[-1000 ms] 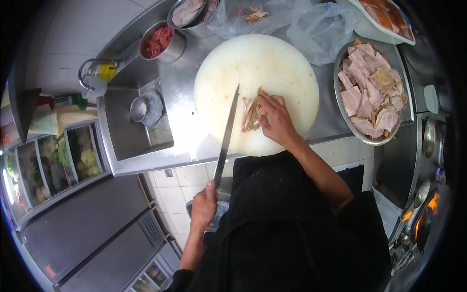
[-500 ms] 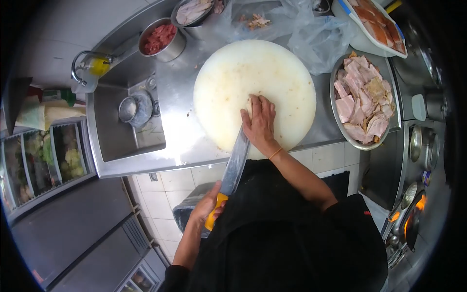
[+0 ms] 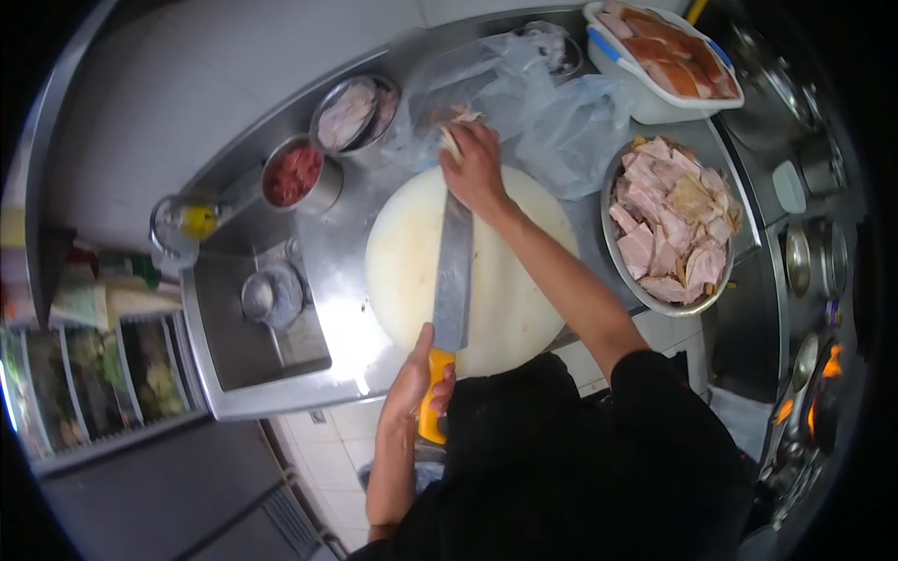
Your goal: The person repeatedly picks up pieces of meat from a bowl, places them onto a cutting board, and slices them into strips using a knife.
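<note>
The left hand [image 3: 408, 385] grips a yellow-handled, broad steel knife [image 3: 453, 285] that extends over a round white chopping board [image 3: 513, 280]. The right hand [image 3: 475, 170] curls round a pale meat strip [image 3: 451, 143] at the board's far edge, beside clear plastic bags [image 3: 572, 150].

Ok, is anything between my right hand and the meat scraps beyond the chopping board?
Nothing visible stands between the right hand and the meat scraps. I can't tell whether the clear plastic bag covers them. The knife is on the near side.

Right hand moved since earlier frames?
Yes: the right hand moved forward, from the near half of the round white cutting board to its far edge.
</note>
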A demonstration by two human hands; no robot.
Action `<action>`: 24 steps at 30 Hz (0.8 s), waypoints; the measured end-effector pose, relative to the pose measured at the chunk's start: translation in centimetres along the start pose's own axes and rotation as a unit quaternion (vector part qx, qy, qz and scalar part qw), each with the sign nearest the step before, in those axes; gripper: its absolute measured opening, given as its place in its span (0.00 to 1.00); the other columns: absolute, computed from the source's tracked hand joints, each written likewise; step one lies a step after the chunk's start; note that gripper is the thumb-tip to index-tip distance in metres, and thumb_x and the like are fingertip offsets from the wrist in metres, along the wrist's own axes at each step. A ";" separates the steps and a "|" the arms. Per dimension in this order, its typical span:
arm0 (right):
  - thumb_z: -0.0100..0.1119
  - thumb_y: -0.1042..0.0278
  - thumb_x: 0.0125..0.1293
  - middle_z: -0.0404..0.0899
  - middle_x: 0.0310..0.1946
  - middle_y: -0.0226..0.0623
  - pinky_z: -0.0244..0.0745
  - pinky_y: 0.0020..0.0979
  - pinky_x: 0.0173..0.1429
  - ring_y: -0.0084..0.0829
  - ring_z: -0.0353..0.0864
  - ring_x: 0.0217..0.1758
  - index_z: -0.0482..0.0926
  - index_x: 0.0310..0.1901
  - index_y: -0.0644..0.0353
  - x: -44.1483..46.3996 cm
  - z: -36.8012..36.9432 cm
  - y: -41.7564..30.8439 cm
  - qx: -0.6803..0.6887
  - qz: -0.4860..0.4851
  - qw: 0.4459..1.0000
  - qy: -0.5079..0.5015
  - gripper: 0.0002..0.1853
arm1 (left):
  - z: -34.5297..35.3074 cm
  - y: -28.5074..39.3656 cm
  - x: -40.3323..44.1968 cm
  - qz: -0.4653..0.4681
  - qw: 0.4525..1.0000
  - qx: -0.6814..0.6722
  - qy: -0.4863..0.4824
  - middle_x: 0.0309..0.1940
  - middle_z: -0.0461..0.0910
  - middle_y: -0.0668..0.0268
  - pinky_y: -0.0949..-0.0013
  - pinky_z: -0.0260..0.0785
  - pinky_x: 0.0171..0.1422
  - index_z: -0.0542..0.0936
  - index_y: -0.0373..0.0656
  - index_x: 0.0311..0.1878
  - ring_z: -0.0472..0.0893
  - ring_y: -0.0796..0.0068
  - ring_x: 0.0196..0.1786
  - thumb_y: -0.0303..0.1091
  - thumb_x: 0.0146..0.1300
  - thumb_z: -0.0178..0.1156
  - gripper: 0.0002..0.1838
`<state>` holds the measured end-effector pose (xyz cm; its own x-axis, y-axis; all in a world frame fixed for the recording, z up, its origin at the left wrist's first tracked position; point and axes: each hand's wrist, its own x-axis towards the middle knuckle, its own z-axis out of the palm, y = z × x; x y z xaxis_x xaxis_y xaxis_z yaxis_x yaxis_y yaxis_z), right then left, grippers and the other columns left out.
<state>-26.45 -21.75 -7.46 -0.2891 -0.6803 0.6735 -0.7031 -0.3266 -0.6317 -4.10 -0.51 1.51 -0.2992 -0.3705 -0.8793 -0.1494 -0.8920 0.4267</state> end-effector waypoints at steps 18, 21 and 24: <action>0.71 0.76 0.60 0.85 0.35 0.37 0.76 0.41 0.51 0.41 0.83 0.42 0.85 0.38 0.58 -3.1 -15.3 2.4 0.002 0.110 0.993 0.051 0.05 | 1.3 -3.0 -2.4 -0.037 0.980 -0.038 0.193 0.11 0.64 0.73 0.75 0.56 0.17 0.72 0.49 0.28 0.63 0.79 0.10 0.75 0.75 0.38 0.37; 0.73 0.78 0.58 0.86 0.38 0.36 0.78 0.35 0.52 0.37 0.84 0.44 0.87 0.43 0.58 -8.1 -23.9 3.4 -0.096 0.157 0.972 0.147 0.11 | 1.6 -3.0 -2.2 -0.026 0.972 -0.052 0.228 0.11 0.63 0.73 0.75 0.54 0.17 0.71 0.49 0.28 0.62 0.80 0.10 0.76 0.73 0.40 0.37; 0.67 0.74 0.63 0.86 0.37 0.39 0.79 0.39 0.50 0.39 0.85 0.43 0.87 0.43 0.58 -11.6 -32.9 5.5 -0.270 0.213 0.920 0.188 0.08 | 0.5 -2.3 -1.9 -0.008 0.982 -0.016 0.188 0.10 0.62 0.72 0.74 0.54 0.18 0.71 0.48 0.28 0.62 0.79 0.10 0.78 0.72 0.41 0.39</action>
<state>-48.38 5.97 -6.14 -0.7456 -0.3623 0.5593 -0.6654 0.3598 -0.6541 -3.62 2.38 2.35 0.0737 -0.4201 -0.9045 -0.1197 -0.9041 0.4102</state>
